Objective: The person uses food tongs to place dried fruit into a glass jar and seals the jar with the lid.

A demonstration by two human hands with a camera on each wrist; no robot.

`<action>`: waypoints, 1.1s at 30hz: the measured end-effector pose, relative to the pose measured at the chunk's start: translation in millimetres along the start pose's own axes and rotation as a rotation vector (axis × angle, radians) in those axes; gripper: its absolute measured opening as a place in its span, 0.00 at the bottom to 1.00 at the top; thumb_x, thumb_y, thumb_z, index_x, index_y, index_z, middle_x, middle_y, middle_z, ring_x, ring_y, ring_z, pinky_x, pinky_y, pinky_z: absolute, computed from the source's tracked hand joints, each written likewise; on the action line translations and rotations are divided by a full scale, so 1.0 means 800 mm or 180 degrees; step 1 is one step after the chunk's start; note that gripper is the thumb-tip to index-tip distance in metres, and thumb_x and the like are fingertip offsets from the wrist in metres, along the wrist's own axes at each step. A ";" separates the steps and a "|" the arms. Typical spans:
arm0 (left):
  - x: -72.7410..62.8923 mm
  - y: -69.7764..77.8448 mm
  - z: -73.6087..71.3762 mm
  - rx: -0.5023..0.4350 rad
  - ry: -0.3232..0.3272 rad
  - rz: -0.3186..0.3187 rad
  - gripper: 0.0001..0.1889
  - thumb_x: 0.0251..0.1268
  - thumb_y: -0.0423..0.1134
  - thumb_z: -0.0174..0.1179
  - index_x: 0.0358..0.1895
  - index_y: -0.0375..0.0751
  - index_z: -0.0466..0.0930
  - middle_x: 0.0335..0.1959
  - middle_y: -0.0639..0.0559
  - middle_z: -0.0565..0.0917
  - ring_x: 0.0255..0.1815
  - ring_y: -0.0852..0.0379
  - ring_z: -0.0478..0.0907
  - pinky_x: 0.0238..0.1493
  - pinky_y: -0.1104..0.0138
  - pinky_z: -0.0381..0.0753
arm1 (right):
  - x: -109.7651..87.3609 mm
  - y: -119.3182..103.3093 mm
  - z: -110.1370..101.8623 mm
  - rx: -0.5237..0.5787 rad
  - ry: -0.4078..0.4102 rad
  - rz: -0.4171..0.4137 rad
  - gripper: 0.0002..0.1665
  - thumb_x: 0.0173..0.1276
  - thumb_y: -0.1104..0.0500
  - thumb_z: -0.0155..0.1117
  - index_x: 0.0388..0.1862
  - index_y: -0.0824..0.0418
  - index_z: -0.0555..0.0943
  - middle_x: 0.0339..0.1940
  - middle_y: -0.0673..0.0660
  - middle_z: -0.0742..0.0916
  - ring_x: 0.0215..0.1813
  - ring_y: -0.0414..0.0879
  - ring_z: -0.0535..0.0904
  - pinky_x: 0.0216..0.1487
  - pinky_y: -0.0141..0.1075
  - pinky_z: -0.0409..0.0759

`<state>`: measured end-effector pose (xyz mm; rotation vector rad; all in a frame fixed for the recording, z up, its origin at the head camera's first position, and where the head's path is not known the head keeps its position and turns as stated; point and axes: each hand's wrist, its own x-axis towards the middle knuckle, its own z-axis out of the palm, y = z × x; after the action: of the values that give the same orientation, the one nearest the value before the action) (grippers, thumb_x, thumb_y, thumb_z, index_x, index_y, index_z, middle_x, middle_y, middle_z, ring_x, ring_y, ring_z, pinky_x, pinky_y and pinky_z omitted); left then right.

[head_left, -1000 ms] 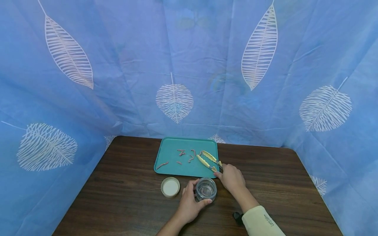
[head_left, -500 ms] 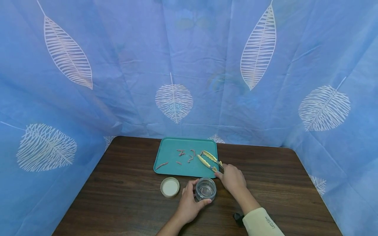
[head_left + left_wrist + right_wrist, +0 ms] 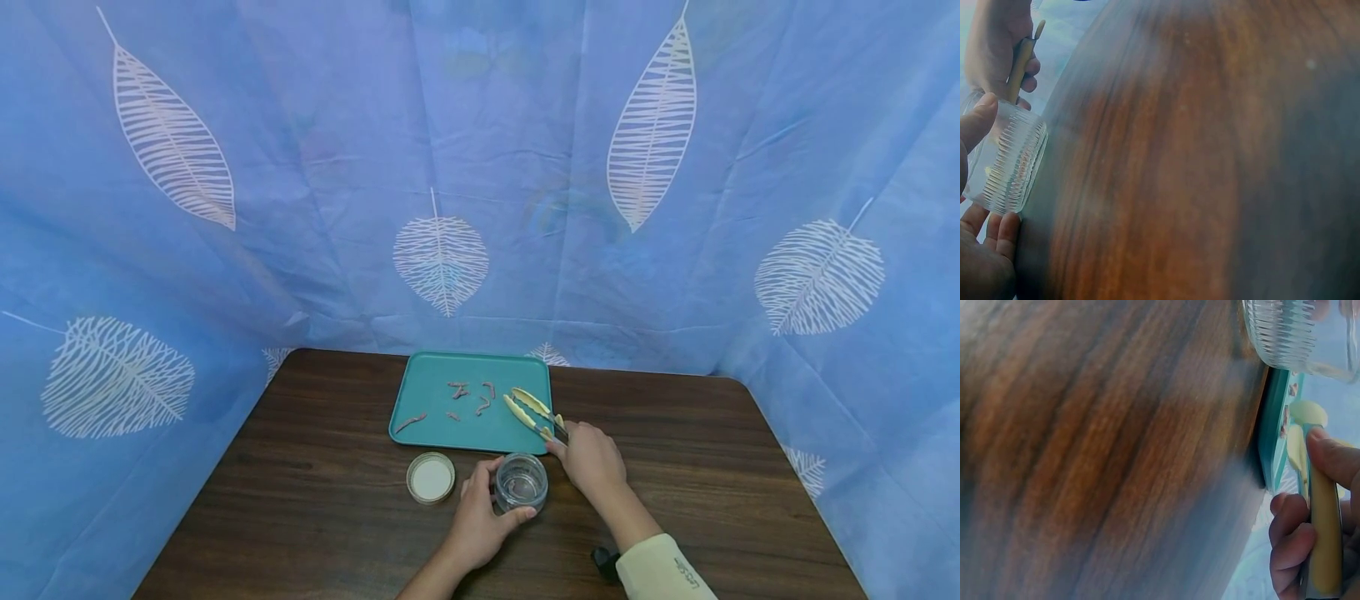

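A curtained-off tabletop space is shown: a dark wood-grain table (image 3: 337, 500) is enclosed at the back and both sides by creased blue fabric (image 3: 330, 125), printed with white leaves (image 3: 441, 265). Any room beyond is hidden.

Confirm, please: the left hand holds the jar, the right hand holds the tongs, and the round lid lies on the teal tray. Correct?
No: the lid lies on the brown table, not the teal tray, as the head view shows. The left hand holds the jar, the right hand the tongs.

On dk brn tbl (image 3: 315, 508): 1 teal tray (image 3: 426, 392), 1 glass jar (image 3: 521, 483), 1 lid (image 3: 431, 479).
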<state>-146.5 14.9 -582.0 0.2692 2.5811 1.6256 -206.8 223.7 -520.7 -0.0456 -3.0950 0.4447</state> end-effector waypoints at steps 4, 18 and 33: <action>0.000 0.000 0.000 -0.0014 0.0003 0.0002 0.46 0.57 0.54 0.83 0.75 0.45 0.68 0.67 0.48 0.81 0.64 0.51 0.72 0.62 0.65 0.85 | 0.002 0.000 0.001 0.0014 0.0014 0.0042 0.39 0.75 0.43 0.75 0.70 0.72 0.81 0.51 0.68 0.90 0.50 0.64 0.89 0.53 0.59 0.89; -0.002 0.003 -0.001 0.0003 -0.0013 -0.0011 0.46 0.58 0.54 0.83 0.76 0.46 0.68 0.69 0.48 0.80 0.65 0.50 0.73 0.61 0.65 0.85 | 0.008 -0.001 0.004 0.0025 -0.0137 0.0175 0.35 0.76 0.44 0.73 0.65 0.72 0.84 0.49 0.67 0.91 0.48 0.63 0.90 0.49 0.57 0.89; -0.001 0.004 -0.001 -0.0032 -0.0006 -0.0020 0.46 0.57 0.53 0.83 0.75 0.44 0.68 0.73 0.46 0.78 0.66 0.49 0.72 0.64 0.64 0.85 | 0.001 0.006 0.002 0.0134 -0.0010 0.0183 0.26 0.77 0.46 0.73 0.61 0.64 0.88 0.37 0.59 0.92 0.35 0.50 0.85 0.37 0.49 0.85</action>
<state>-145.1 15.5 -578.9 0.2615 2.5692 1.6347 -207.7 227.7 -523.8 -0.1336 -3.0929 0.5118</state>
